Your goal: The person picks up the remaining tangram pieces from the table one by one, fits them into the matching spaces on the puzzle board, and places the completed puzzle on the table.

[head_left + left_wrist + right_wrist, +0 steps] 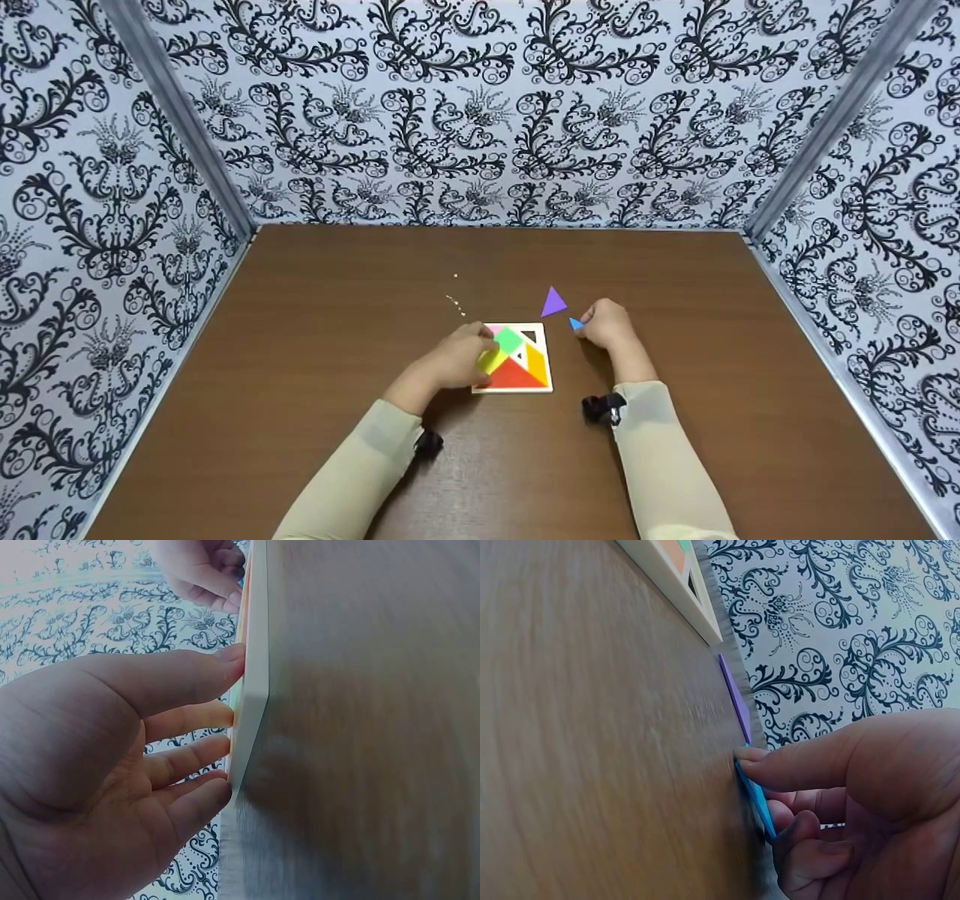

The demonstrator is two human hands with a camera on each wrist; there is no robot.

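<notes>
A square white tangram tray point(549, 384) lies on the table, holding a red triangle point(514, 377), an orange piece point(535, 363), a green piece point(510, 340) and a yellow piece point(491, 361). Pink shows at its far edge. My left hand point(452, 359) rests across the tray's left side; in the left wrist view its thumb and fingertips touch the top, fingers fairly straight. To the right of the tray, my right hand point(611, 326) pinches a small blue triangle point(754, 799) between thumb and fingers, close to the table. Dark triangular gaps show in the tray's right part.
A purple triangle point(553, 302) lies flat beyond the tray, just left of the blue one. Small pale specks point(456, 303) dot the wood behind the left hand. Patterned walls point(480, 150) enclose the brown table point(315, 300) at the back and both sides.
</notes>
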